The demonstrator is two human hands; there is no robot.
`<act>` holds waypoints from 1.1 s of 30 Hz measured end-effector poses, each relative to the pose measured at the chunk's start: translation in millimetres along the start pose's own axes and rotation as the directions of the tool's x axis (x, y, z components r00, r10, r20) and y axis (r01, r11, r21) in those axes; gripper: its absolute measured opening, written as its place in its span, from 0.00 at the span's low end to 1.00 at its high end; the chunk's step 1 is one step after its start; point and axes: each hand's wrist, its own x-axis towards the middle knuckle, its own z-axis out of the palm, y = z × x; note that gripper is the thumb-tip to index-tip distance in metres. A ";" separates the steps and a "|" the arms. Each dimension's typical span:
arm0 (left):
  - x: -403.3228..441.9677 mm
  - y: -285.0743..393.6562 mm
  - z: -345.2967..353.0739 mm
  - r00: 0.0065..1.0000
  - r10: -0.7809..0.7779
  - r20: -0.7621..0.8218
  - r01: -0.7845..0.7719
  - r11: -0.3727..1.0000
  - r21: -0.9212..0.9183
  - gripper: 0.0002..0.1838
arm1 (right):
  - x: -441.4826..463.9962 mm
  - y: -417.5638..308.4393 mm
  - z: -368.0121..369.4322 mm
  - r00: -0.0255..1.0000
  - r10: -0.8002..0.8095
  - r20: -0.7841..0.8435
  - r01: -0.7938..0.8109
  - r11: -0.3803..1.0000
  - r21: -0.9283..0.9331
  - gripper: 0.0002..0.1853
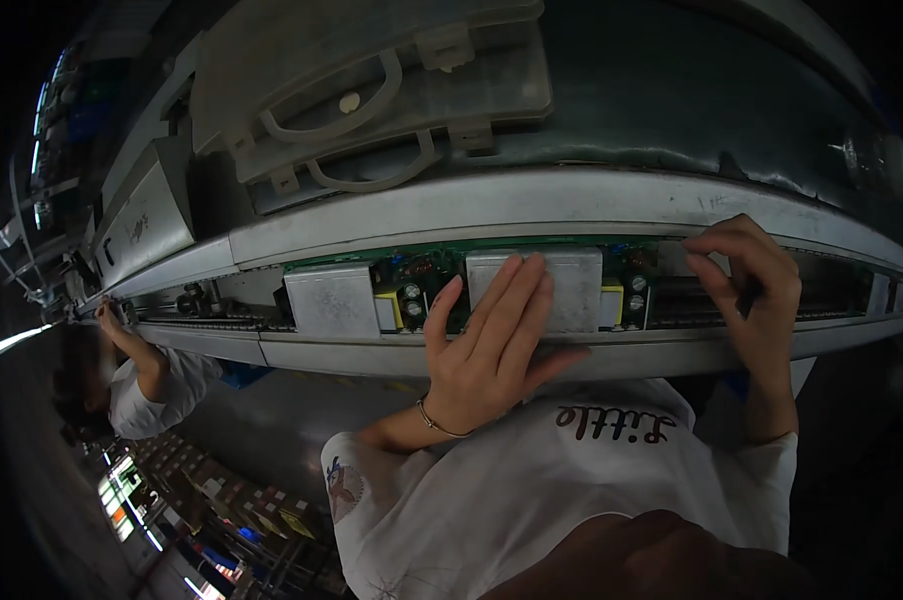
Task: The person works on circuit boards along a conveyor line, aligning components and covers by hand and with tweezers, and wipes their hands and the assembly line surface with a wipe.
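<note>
My left hand lies flat with its fingers stretched over a silver metal block on a green circuit board. A similar silver metal block sits further left, beside a yellow-sided component and small round capacitors. Above the rail to the right is my right hand, its fingers loosely curled. A small gap shows between its thumb and index finger, and I see nothing held there. Another yellow-sided component stands right of the covered block.
The boards sit between two metal rails of a conveyor line. Behind it lie translucent plastic cases with handles on a dark surface. At the far left, another person stands at the line. Many boxes are stacked at the lower left.
</note>
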 end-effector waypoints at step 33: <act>-119.1 -275.7 -168.3 0.364 -0.792 -0.490 0.243 0.589 -0.771 0.21 | -48.2 15.9 11.9 0.979 -0.180 0.098 0.202 0.931 -0.305 0.24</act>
